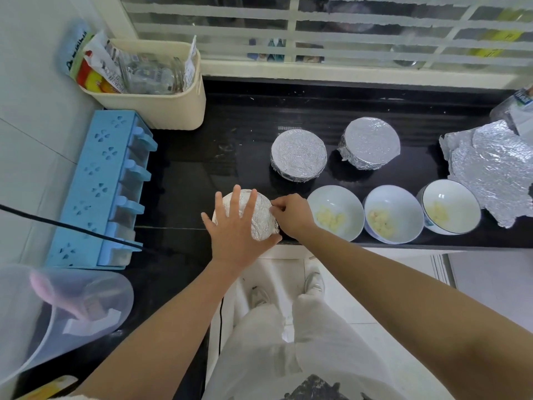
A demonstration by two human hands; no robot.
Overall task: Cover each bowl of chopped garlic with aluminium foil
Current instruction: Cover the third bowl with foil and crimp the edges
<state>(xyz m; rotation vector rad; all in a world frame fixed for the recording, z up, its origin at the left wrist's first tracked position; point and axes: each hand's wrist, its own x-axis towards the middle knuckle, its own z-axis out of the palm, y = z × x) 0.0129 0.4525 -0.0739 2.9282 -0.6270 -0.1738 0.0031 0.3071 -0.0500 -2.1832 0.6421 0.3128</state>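
Forearms (178, 313) are reaching in; left hand (233, 226) is pressing the foiled bowl (259, 226) flat-fingered, right hand (292, 215) pinching its foil edge (268, 219). Tucking probably follows.

This is a home kitchen. A black stone counter (230, 134) runs under a barred window (317, 30) and meets a white tiled wall (34, 140). On it stand a blue rack of seasoning boxes (95, 186), a cream basket (161, 111) stuffed with food packets (99, 67), white bowls of chopped garlic (346, 197), and crumpled foil (490, 168). A pale tiled floor (490, 298) shows below the counter's edge.
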